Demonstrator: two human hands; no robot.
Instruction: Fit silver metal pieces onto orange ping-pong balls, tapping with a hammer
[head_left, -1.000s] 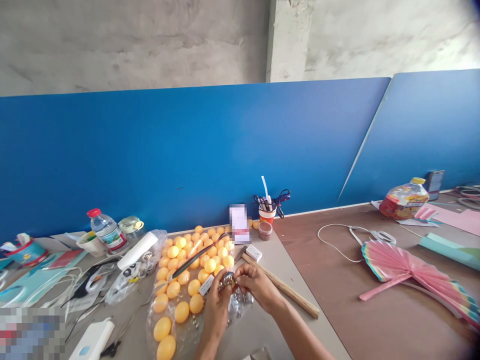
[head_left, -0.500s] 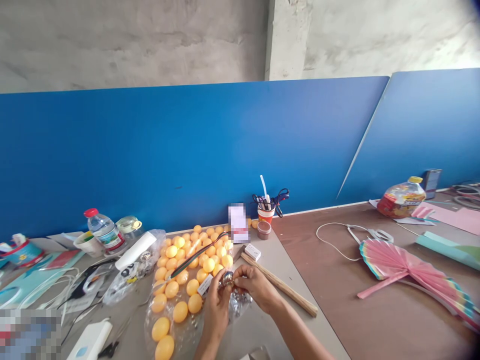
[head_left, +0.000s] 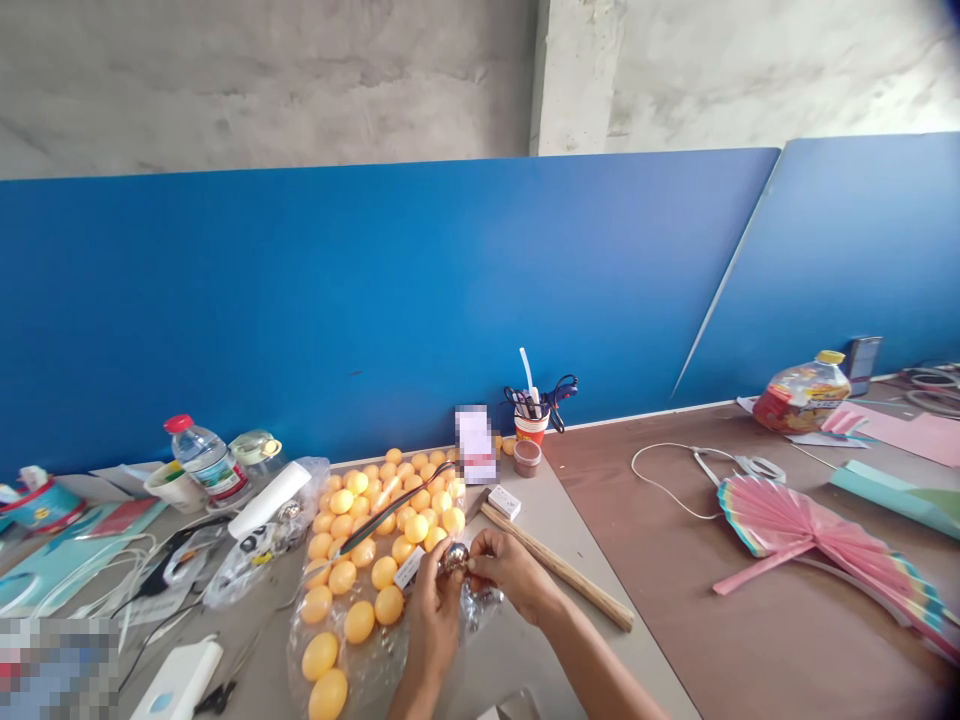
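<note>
A shiny silver metal ball (head_left: pixel 454 557) is held between the thumb and fingers of my left hand (head_left: pixel 436 622). My right hand (head_left: pixel 516 578) is closed in a pinch at the ball's right side; whatever is between its fingertips is hidden. Under and behind both hands lies crumpled clear plastic (head_left: pixel 480 607) with shiny bits in it. Many orange balls (head_left: pixel 361 621) rest in a clear bag to the left of my hands. A small white labelled box (head_left: pixel 409 567) sits just beside my left fingers.
A wooden-handled hammer (head_left: pixel 559 567) and a white box (head_left: pixel 503 503) lie behind my right hand. A cup of pens and cables (head_left: pixel 532 428) stands near the blue partition (head_left: pixel 337 290). Bottles (head_left: pixel 214 465) and cables are at left; a pink paper fan (head_left: pixel 806 540) lies at right.
The metal ball shows a little more between my fingers. Both hands keep nearly the same place, and the view has shifted very slightly.
</note>
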